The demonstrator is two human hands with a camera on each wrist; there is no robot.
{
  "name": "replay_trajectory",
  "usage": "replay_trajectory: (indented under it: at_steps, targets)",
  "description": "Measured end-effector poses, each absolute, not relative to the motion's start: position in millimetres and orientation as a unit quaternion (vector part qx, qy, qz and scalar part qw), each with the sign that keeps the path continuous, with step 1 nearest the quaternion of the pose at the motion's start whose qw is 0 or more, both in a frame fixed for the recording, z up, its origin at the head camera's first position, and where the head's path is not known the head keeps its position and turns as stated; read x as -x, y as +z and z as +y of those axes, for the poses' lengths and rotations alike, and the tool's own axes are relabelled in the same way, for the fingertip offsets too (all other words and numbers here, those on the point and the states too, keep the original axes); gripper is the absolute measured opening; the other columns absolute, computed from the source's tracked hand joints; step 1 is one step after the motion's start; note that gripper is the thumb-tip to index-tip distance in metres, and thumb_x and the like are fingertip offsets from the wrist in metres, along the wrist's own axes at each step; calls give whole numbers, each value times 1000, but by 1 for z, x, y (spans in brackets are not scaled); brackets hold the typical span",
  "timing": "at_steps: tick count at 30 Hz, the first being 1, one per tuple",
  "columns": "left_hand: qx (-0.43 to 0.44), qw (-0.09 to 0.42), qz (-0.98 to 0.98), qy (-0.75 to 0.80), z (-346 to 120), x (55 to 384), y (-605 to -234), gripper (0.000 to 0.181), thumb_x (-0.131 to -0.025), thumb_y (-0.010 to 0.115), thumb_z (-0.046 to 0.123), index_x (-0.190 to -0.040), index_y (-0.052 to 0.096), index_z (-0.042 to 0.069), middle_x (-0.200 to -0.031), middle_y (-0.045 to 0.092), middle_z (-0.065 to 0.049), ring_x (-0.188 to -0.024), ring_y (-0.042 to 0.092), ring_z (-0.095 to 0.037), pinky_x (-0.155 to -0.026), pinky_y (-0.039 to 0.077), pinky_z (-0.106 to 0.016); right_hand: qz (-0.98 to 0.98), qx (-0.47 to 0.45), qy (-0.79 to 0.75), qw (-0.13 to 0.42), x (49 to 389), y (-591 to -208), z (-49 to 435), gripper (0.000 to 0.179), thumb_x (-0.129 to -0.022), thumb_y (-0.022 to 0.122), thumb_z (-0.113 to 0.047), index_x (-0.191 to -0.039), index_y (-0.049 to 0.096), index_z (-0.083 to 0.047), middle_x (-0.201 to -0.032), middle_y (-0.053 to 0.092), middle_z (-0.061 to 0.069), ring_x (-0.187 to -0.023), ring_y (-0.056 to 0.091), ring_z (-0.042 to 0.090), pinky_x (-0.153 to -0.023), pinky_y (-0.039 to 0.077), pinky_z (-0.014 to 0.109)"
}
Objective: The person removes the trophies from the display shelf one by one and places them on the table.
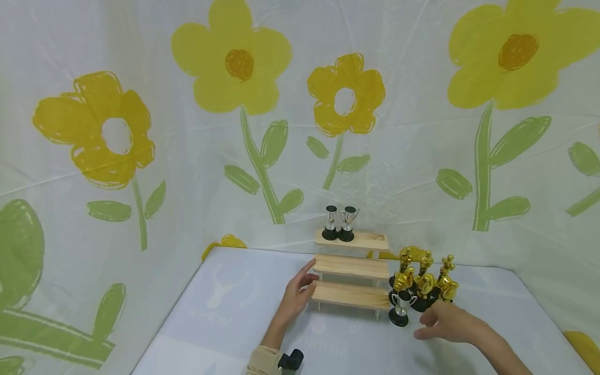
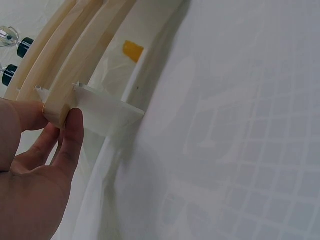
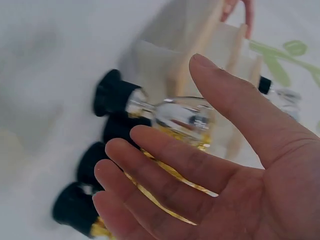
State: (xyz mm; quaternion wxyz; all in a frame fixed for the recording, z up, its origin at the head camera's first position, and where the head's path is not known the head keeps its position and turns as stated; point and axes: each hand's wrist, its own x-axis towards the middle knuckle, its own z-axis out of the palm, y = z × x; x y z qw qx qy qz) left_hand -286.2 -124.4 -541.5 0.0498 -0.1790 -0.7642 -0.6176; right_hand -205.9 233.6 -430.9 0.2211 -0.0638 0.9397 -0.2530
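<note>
A three-tier wooden display shelf with clear supports stands at the back of the table. My left hand pinches the left end of its lowest board between thumb and fingers. On the top tier, at its left, are two silver trophy cups with black bases. A third silver trophy cup stands upright at the shelf's right front corner. Just right of it is my right hand, fingers spread and nothing in its grasp. In the right wrist view, this silver cup shows beyond the thumb and index finger.
Several gold figure trophies on black bases are grouped right of the shelf, partly behind the silver cup. The white table meets a hanging cloth printed with yellow flowers. A black device sits at the left wrist.
</note>
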Motion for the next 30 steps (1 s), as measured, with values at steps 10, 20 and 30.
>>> replay_trajectory:
  at_steps: [10, 20, 30]
  targets:
    - [190, 57, -768, -609, -123, 273, -521, 57, -94, 53, -7, -149, 40, 5, -113, 62, -32, -107, 63, -45, -82, 54, -29, 948, 127, -248, 154, 218, -391, 230, 32, -83, 76, -38, -91, 76, -8, -86, 75, 5, -75, 67, 17, -66, 56, 39]
    - [205, 54, -759, -616, -124, 267, -506, 56, -94, 53, -7, -148, 40, 1, -114, 61, -36, -107, 62, -47, -82, 54, -27, 962, 137, -232, 41, 237, -370, 214, 34, -85, 74, -37, -97, 74, -5, -91, 74, 5, -81, 67, 21, -67, 55, 38]
    - [191, 43, -763, -616, -124, 267, -511, 57, -94, 53, -7, -148, 40, 3, -114, 61, -34, -108, 62, -46, -82, 52, -22, 953, 144, -264, -33, 263, -371, 186, 41, -90, 69, -34, -111, 70, 1, -99, 74, 16, -89, 70, 31, -70, 56, 41]
